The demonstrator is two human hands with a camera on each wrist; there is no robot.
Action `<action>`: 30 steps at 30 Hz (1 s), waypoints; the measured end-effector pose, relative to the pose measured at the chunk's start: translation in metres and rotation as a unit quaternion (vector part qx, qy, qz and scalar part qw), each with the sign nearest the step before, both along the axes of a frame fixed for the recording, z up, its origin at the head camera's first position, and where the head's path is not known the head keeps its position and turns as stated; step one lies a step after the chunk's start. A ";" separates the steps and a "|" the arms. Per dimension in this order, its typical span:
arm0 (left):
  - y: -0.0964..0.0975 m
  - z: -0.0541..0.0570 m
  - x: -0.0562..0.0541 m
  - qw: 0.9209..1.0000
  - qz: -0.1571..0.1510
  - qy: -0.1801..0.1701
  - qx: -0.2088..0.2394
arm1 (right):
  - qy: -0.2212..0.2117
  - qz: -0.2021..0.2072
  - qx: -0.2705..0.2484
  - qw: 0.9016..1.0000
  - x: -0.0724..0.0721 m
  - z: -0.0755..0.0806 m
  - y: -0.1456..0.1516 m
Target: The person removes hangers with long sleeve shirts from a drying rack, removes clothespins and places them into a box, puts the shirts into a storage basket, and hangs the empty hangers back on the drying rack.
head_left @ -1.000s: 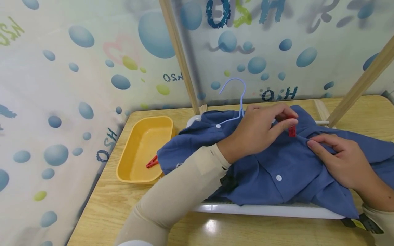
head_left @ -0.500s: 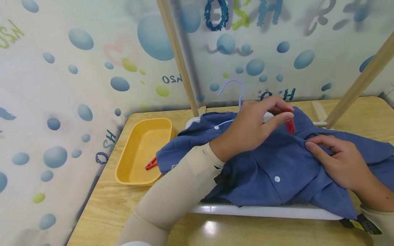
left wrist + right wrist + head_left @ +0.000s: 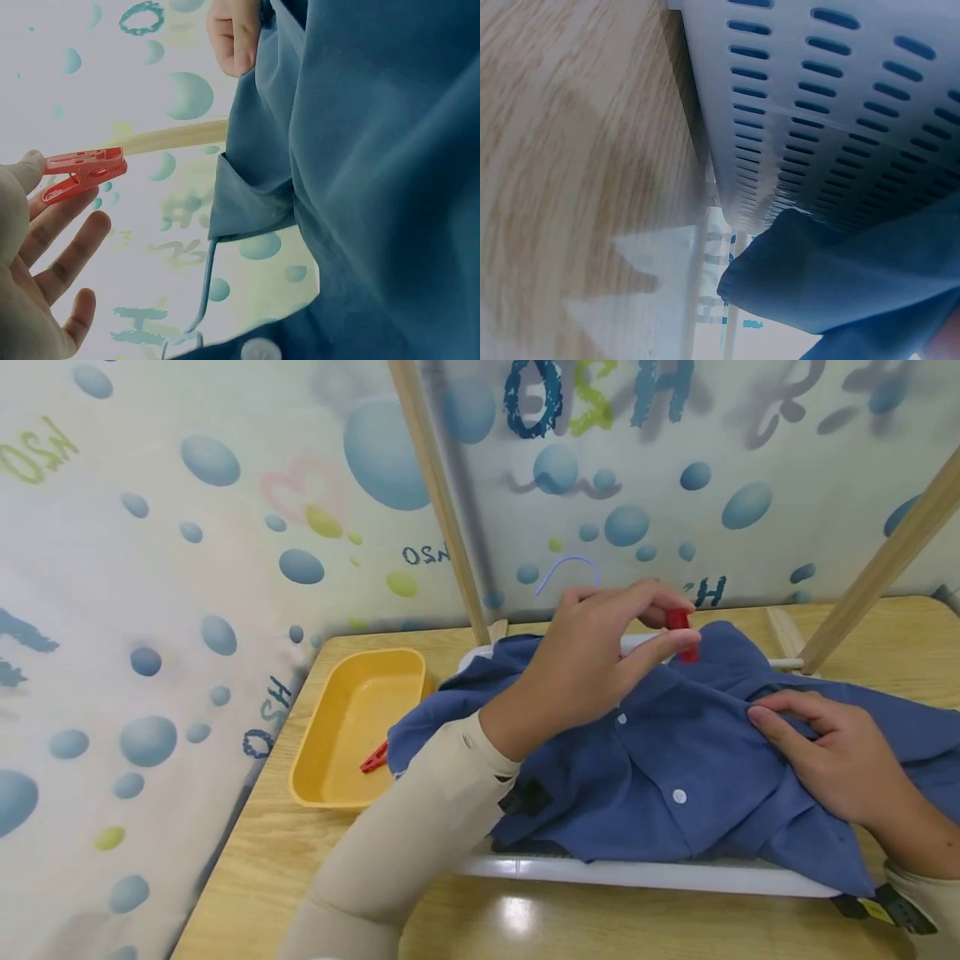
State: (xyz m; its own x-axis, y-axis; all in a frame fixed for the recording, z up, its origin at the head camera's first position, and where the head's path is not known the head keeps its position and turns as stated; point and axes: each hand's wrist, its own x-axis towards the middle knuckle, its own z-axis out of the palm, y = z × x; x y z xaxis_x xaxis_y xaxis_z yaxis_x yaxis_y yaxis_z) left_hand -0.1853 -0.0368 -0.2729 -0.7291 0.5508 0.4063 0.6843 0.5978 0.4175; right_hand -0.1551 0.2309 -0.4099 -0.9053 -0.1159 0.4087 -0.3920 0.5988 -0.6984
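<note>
A red clothespin (image 3: 678,622) is pinched between the thumb and fingers of my left hand (image 3: 600,652), above the far part of a blue shirt (image 3: 720,752). In the left wrist view the clothespin (image 3: 86,171) sits at the fingertips, its jaws apart from the cloth. My right hand (image 3: 832,752) pinches a fold of the shirt between thumb and forefinger. A pale blue hanger (image 3: 567,560) shows its hook behind my left hand; the rest is hidden by hand and shirt. White buttons (image 3: 679,796) run down the shirt front.
Beneath the shirt lies a white basket (image 3: 645,872) with slotted walls, on a wooden table (image 3: 247,877). To the left stands a yellow tray (image 3: 322,735) holding another red clothespin (image 3: 375,757). Wooden posts (image 3: 438,502) rise at the back, before a patterned wall.
My left hand has drawn up and to the left, taking the red clothespin away from the shirt's fold. My right hand has kept its place on the cloth.
</note>
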 end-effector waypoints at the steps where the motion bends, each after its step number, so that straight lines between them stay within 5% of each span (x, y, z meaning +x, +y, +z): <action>1: -0.002 0.001 0.002 1.000 0.004 -0.002 0.000 | -0.001 -0.001 -0.001 1.000 0.000 0.000 0.000; 9: -0.021 0.003 0.018 0.999 0.027 0.034 0.016 | -0.006 -0.009 0.004 1.000 0.001 0.000 0.001; 30: -0.076 -0.008 0.038 0.991 0.079 0.104 -0.007 | -0.003 0.000 -0.002 1.000 0.002 0.003 -0.001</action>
State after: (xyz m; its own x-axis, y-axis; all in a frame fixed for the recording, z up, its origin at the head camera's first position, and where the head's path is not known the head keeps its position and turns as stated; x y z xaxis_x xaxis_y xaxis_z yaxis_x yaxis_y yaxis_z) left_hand -0.1471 -0.1132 -0.2814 -0.7080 0.4419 0.5508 0.6516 0.7094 0.2684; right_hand -0.1536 0.2296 -0.4073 -0.9082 -0.1137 0.4027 -0.3865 0.5968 -0.7032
